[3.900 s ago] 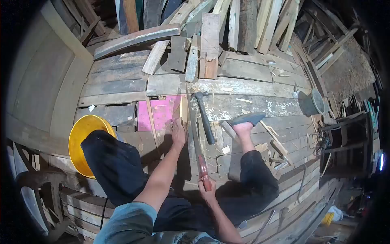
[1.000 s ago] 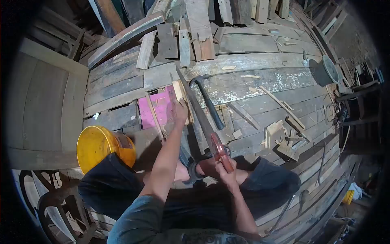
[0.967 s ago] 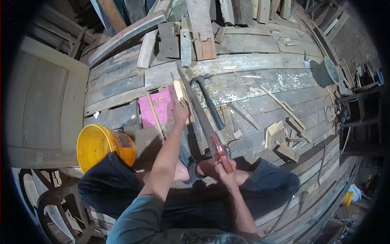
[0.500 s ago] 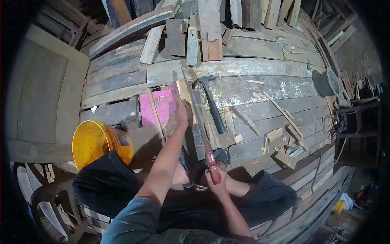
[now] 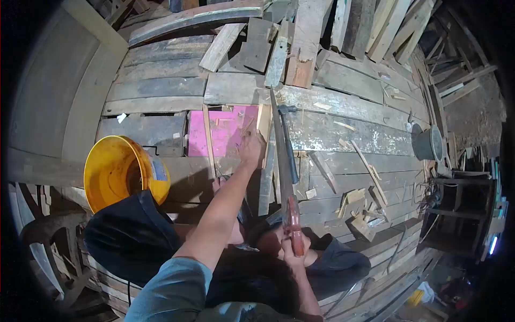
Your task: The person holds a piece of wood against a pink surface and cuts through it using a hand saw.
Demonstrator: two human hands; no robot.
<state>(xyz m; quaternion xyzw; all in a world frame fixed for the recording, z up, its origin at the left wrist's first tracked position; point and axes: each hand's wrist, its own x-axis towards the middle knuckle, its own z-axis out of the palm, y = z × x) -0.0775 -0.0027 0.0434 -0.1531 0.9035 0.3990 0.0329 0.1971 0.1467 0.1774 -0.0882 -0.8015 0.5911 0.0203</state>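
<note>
My left hand (image 5: 252, 149) is closed round the lower part of a pale wood piece (image 5: 264, 121), beside a pink sheet (image 5: 228, 129) on the planks. A thin wood strip (image 5: 208, 139) lies across the sheet's left part. My right hand (image 5: 293, 248) grips the red handle (image 5: 293, 217) of a handsaw. Its long blade (image 5: 281, 145) points away from me, just right of the pale piece, and partly covers a hammer (image 5: 290, 153) with a dark handle.
A yellow bucket (image 5: 155, 174) stands at the left by my knee. Wood scraps (image 5: 359, 217) and thin strips lie at the right. A grey bucket (image 5: 429, 144) is at the far right. Boards (image 5: 306, 53) lean and lie at the back.
The saw has shifted right, away from the pale piece, and its blade now overlaps the hammer. My left hand stays at the pale piece. The camera view has shifted.
</note>
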